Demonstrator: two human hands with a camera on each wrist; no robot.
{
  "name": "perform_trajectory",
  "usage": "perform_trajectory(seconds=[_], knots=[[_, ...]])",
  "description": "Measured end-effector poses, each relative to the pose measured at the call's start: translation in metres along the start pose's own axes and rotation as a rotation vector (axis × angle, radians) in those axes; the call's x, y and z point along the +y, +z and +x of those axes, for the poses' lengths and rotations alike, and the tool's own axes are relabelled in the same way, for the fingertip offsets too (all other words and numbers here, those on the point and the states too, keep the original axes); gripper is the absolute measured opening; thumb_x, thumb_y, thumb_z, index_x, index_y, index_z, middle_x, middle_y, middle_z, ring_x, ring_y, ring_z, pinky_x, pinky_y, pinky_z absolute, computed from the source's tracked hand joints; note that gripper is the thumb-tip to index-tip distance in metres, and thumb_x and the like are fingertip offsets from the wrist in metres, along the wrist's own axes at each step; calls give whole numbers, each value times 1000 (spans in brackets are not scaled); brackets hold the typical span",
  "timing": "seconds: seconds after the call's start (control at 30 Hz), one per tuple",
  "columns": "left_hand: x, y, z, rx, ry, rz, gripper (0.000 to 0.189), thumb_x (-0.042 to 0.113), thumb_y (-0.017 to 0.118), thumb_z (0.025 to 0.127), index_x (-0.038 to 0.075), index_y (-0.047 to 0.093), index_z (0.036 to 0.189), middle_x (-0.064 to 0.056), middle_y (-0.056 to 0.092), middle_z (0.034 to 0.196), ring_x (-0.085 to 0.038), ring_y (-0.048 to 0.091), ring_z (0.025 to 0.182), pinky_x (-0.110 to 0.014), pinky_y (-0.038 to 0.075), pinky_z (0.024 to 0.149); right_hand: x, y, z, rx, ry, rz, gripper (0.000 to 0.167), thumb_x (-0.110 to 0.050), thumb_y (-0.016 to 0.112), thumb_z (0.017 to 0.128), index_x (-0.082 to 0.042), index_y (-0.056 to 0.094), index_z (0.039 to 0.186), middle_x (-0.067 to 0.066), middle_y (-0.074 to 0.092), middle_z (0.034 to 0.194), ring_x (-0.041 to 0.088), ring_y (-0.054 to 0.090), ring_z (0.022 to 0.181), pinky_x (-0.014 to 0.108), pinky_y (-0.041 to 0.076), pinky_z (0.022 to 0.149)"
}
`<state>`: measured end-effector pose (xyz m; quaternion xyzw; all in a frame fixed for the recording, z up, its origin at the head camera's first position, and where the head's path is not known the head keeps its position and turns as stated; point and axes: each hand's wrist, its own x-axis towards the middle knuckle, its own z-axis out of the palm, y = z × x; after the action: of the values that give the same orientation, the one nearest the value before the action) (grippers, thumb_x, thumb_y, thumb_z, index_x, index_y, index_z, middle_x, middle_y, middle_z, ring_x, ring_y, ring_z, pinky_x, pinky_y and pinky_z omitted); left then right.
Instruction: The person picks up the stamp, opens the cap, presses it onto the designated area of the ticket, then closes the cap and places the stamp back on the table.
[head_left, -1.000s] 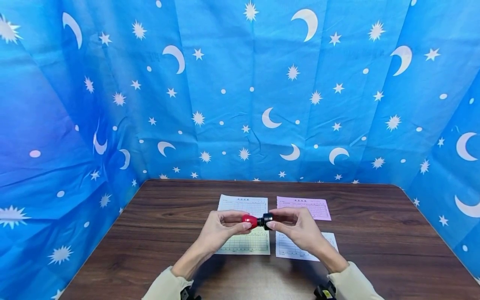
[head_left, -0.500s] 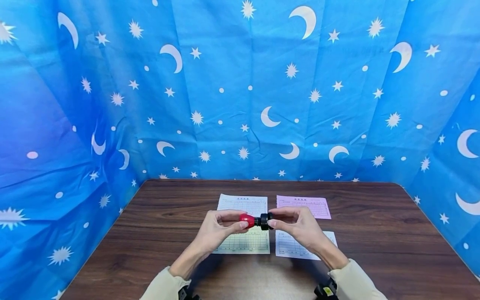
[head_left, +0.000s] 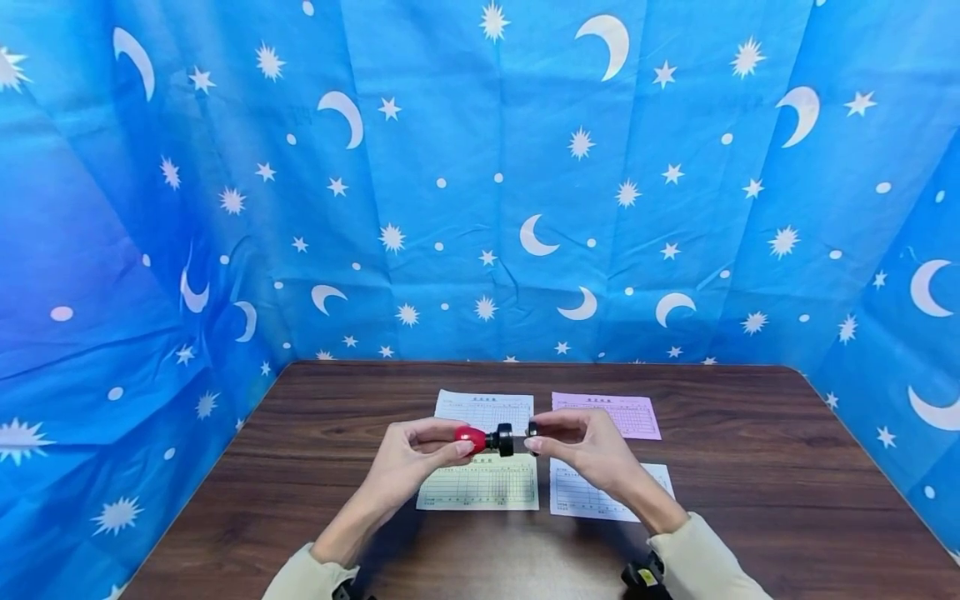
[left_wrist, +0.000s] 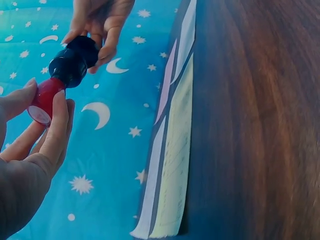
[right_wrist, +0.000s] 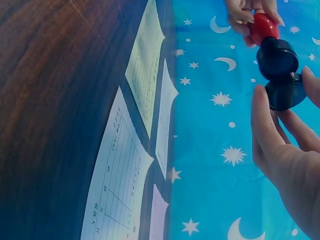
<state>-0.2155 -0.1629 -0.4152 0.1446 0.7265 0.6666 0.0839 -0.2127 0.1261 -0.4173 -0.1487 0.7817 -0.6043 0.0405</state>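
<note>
A hand stamp (head_left: pixel 505 440) with a glossy red knob and a black round base lies sideways in the air over the papers. My left hand (head_left: pixel 405 462) pinches its red knob (left_wrist: pixel 48 97) between thumb and fingers. Facing the base is a round black cap (head_left: pixel 533 430), held by its edge between the thumb and fingers of my right hand (head_left: pixel 588 446). A narrow gap shows between base and cap in the head view. From the right wrist, the cap (right_wrist: pixel 286 94) appears just below the black base (right_wrist: pixel 278 59), overlapping it slightly.
Beneath the hands, printed forms lie on the dark wooden table (head_left: pixel 750 467): a yellow form (head_left: pixel 480 490), a white form (head_left: pixel 480 407) behind it, a pink form (head_left: pixel 637 418) and another white form (head_left: pixel 588 493). A blue curtain (head_left: pixel 450 208) with moons and stars surrounds the table.
The left hand has moved left with the stamp, drawing its base out of the cap. The right hand has stayed nearly in place, holding the cap.
</note>
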Motion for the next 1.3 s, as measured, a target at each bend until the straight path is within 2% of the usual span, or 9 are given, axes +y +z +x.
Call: perform_trajectory(seconds=[0.13,0.3,0.37,0.57,0.83,1.13,1.3], knots=[[4,-8,-2,51,20,25,44,14,82,92,-8,67,126,-22,76,119,-16,79,98,-44,63,91,1,4,4,-28,-36,-5,45,-25,85,90,0,74,125,17,78,117,14,76,100,23,61,86],[8,-20,-3,136,10,83,40,18,83,91,-2,69,123,-16,77,117,-16,80,96,-32,63,87,1,11,9,-65,-49,18,44,-23,85,90,0,74,125,17,78,114,14,75,99,24,61,88],[8,-26,-3,171,23,131,40,21,84,91,2,71,123,-16,77,117,-15,80,96,-27,62,85,0,13,12,-60,-43,10,44,-25,86,89,-2,75,125,15,78,114,14,74,99,23,61,88],[6,-46,-1,295,111,299,37,23,87,89,7,74,120,-18,78,114,-7,78,92,-24,62,78,0,17,21,-57,-43,16,46,-27,86,89,-3,74,126,14,78,112,16,75,99,26,61,89],[-2,-72,-2,416,129,435,41,31,87,88,8,74,119,-18,77,113,-1,75,92,-14,58,81,0,27,35,-62,-84,-24,44,-28,87,87,-5,76,123,12,79,109,14,72,96,24,60,83],[-16,-104,-12,594,141,575,38,33,86,89,8,75,116,-16,78,108,10,68,84,-10,56,71,1,51,53,-83,-100,-54,42,-28,86,88,-7,77,124,11,80,112,16,72,100,24,59,82],[-15,-121,-24,661,135,617,40,35,85,90,7,74,118,-17,78,111,16,64,82,-6,53,71,-2,68,65,-93,-89,-74,43,-31,85,90,-7,77,125,12,79,116,16,72,96,25,59,81]])
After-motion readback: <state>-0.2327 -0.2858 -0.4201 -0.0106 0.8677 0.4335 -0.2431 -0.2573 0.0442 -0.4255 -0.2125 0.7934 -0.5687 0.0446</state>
